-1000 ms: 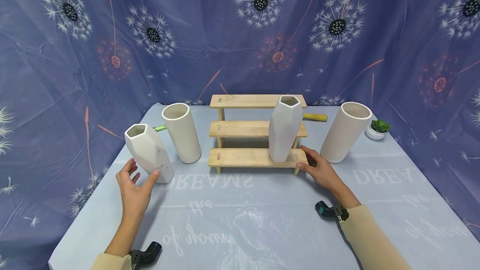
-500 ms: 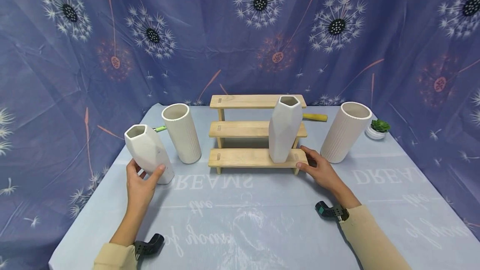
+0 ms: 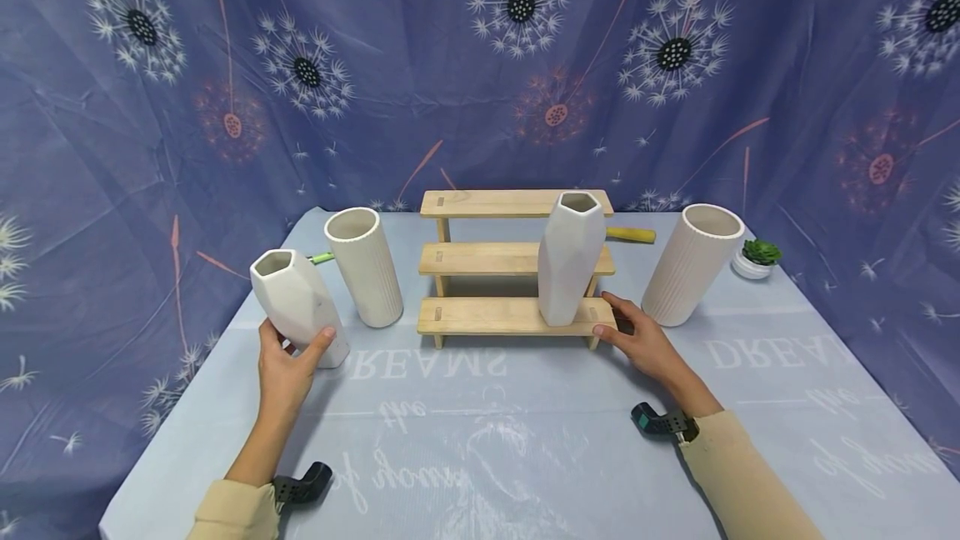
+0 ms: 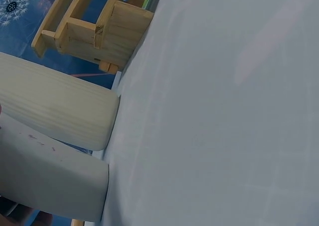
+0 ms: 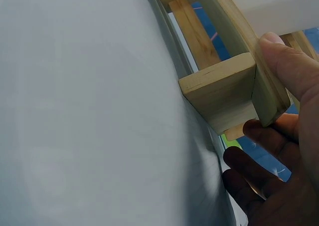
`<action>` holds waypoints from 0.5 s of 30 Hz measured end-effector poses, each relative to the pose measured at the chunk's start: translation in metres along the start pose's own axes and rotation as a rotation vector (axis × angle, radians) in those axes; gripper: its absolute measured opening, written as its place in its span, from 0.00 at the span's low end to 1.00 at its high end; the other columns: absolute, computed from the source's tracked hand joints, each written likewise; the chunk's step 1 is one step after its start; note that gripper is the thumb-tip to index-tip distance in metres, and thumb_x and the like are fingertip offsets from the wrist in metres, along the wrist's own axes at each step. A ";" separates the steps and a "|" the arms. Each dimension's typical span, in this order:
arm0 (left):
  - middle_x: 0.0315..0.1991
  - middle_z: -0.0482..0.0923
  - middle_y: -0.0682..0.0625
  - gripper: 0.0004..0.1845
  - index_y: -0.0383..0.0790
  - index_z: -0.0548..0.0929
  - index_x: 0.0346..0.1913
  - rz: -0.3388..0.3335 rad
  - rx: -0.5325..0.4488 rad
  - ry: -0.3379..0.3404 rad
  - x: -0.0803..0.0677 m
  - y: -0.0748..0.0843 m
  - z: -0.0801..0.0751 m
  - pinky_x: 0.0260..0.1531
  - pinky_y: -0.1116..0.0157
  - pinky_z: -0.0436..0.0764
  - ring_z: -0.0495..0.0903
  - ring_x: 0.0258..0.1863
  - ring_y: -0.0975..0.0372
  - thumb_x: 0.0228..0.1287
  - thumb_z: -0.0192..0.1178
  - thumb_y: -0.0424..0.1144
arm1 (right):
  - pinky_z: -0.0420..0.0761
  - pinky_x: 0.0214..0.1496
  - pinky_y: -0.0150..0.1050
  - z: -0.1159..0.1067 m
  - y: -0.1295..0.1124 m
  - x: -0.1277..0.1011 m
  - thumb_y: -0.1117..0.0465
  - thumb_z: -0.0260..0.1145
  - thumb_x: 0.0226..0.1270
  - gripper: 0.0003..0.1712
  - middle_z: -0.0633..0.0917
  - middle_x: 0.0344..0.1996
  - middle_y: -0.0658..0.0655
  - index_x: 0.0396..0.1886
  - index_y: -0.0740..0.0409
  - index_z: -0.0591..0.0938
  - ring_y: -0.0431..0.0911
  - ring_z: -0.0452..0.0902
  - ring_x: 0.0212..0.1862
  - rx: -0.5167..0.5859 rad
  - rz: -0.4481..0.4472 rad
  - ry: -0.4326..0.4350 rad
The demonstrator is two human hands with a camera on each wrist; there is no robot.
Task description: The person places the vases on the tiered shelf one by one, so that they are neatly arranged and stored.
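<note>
At the left of the table stands a white faceted vase (image 3: 296,298); my left hand (image 3: 287,369) holds its lower part, thumb on the near side and fingers behind. In the left wrist view that vase (image 4: 55,176) shows small dark specks, its base at the tablecloth. My right hand (image 3: 637,336) pinches the right end of the lowest step of a three-tier wooden shelf (image 3: 480,315). The right wrist view has the thumb (image 5: 284,61) on top of the step and a finger beneath it. A second white faceted vase (image 3: 570,261) stands upright on that step, towards its right end.
A ribbed cream vase (image 3: 365,269) stands just right of the left faceted vase, another ribbed vase (image 3: 692,265) right of the shelf. Further back are a small potted succulent (image 3: 756,258), a yellow handle (image 3: 631,234) and a green object (image 3: 321,257).
My left hand has moved right and closed in on the left faceted vase, now holding it. The vase stays in place. My right hand keeps its hold on the shelf.
</note>
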State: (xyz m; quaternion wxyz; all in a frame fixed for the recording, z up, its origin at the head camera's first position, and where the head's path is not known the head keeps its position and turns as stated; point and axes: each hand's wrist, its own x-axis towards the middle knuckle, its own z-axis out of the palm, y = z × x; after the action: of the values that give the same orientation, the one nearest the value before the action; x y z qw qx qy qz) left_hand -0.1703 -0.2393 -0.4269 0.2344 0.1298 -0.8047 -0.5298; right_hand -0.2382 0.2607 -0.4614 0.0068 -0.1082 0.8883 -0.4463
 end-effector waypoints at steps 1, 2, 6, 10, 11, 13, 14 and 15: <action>0.66 0.63 0.41 0.45 0.39 0.55 0.70 0.001 0.001 0.000 0.000 0.000 0.000 0.63 0.48 0.65 0.65 0.63 0.52 0.54 0.69 0.43 | 0.70 0.62 0.57 0.000 0.000 0.000 0.45 0.63 0.64 0.43 0.70 0.63 0.68 0.73 0.57 0.58 0.61 0.69 0.62 -0.001 0.002 0.000; 0.65 0.63 0.41 0.45 0.39 0.55 0.70 0.002 0.003 0.002 0.000 0.000 0.000 0.62 0.48 0.66 0.65 0.63 0.52 0.54 0.69 0.43 | 0.70 0.62 0.57 0.000 0.000 0.000 0.45 0.63 0.64 0.43 0.70 0.63 0.67 0.73 0.56 0.58 0.60 0.69 0.62 -0.002 0.004 0.000; 0.64 0.65 0.42 0.43 0.38 0.57 0.69 0.007 0.019 0.019 0.001 0.002 0.001 0.60 0.51 0.67 0.67 0.61 0.54 0.55 0.69 0.44 | 0.70 0.62 0.57 0.000 0.000 0.001 0.44 0.63 0.64 0.43 0.70 0.63 0.67 0.73 0.57 0.58 0.60 0.69 0.62 -0.002 0.008 0.002; 0.62 0.67 0.44 0.42 0.38 0.58 0.68 0.009 0.034 0.039 0.001 0.002 0.002 0.57 0.58 0.69 0.67 0.58 0.57 0.55 0.69 0.44 | 0.69 0.63 0.57 0.000 0.000 0.001 0.44 0.63 0.64 0.44 0.69 0.64 0.67 0.73 0.57 0.58 0.61 0.68 0.63 -0.001 0.010 0.000; 0.62 0.67 0.44 0.42 0.39 0.59 0.68 0.008 0.035 0.043 0.001 0.002 0.002 0.56 0.60 0.69 0.67 0.57 0.58 0.55 0.69 0.43 | 0.69 0.63 0.57 0.000 0.000 0.001 0.44 0.63 0.63 0.44 0.69 0.64 0.67 0.73 0.57 0.58 0.61 0.68 0.63 0.001 0.010 0.000; 0.62 0.67 0.45 0.41 0.39 0.59 0.68 0.006 0.035 0.049 0.000 0.002 0.002 0.55 0.63 0.69 0.67 0.56 0.60 0.54 0.69 0.43 | 0.69 0.63 0.57 0.000 0.000 0.001 0.44 0.63 0.63 0.44 0.69 0.65 0.68 0.73 0.57 0.58 0.61 0.68 0.64 0.004 0.008 0.000; 0.62 0.68 0.45 0.41 0.39 0.59 0.68 0.006 0.036 0.051 0.000 0.002 0.002 0.54 0.64 0.69 0.67 0.56 0.61 0.54 0.69 0.43 | 0.69 0.64 0.57 0.000 -0.001 0.000 0.44 0.63 0.64 0.44 0.68 0.65 0.68 0.73 0.57 0.58 0.61 0.68 0.64 0.005 0.009 -0.001; 0.62 0.68 0.45 0.41 0.39 0.59 0.68 0.006 0.037 0.053 0.000 0.002 0.003 0.54 0.65 0.68 0.67 0.56 0.62 0.54 0.69 0.43 | 0.68 0.64 0.57 0.000 -0.001 0.000 0.44 0.63 0.64 0.44 0.68 0.65 0.67 0.73 0.57 0.58 0.61 0.67 0.64 0.005 0.009 -0.002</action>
State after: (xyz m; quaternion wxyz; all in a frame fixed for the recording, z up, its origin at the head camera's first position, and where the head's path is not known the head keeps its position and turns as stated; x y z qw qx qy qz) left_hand -0.1717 -0.2366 -0.4259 0.2547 0.1459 -0.8082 -0.5106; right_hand -0.2381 0.2599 -0.4605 0.0100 -0.1046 0.8877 -0.4483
